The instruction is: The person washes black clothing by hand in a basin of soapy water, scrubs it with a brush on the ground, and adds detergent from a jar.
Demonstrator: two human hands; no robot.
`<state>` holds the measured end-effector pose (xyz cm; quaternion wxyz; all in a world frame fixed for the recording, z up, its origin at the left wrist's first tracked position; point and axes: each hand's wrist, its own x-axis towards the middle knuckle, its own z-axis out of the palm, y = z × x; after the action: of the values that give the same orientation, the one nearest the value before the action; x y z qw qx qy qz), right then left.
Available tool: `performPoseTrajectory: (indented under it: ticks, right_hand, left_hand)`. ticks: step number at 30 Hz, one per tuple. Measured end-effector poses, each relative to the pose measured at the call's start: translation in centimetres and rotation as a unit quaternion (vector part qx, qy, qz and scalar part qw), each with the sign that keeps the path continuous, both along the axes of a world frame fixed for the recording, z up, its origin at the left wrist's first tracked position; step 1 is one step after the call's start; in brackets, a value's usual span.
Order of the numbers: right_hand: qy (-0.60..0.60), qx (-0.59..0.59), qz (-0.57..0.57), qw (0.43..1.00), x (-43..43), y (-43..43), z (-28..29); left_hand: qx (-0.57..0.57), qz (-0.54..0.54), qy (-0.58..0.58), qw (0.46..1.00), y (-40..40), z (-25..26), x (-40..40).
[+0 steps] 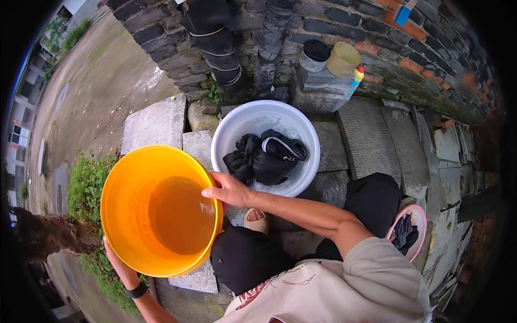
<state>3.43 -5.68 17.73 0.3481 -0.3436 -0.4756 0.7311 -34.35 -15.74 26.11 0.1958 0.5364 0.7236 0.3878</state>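
Note:
Between my two hands is a yellow plastic bucket [125, 202], tilted, with water [177, 214] low inside it. My right hand [230, 189] grips the bucket's rim on the right, its thumb over the edge. Along the outer left wall lies my left hand [117, 258], its fingers mostly hidden behind the bucket. Just beyond my right hand stands a white plastic basin [315, 161] on the paving. Wet black clothing [274, 161], one piece with a white-edged zipper opening, lies in it with some sudsy water.
A pink basin [422, 226] holding dark cloth stands beside my leg. Against the brick wall [331, 20], a stone block [319, 97] bears a black-lidded tub [314, 56], a beige container [343, 59] and a bottle with a red cap [356, 82]. Green shrubs [89, 181] grow at left.

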Motion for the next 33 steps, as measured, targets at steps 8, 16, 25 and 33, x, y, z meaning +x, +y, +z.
performPoseTrajectory:
  ticks: [8, 16, 25, 33]
  right_hand:
    - [-0.012, 0.085, -0.079, 0.993, 5.6, 3.1, 10.3]
    - [-0.048, 0.196, -0.152, 0.967, 17.6, 1.0, 20.9]
    - [-0.149, 0.319, -0.350, 0.868, 34.5, -5.8, 23.7]
    - [-0.091, 0.122, -0.511, 0.846, 49.0, -18.6, 17.6]
  left_hand:
    - [0.104, -0.118, -0.005, 0.988, 4.0, 8.5, 5.6]
    - [0.096, -0.123, -0.318, 0.935, 5.4, 17.3, 15.2]
    - [-0.031, -0.322, -0.427, 0.845, 8.5, 18.3, 29.7]
    - [-0.196, -0.468, -0.492, 0.707, 9.2, 15.3, 50.7]
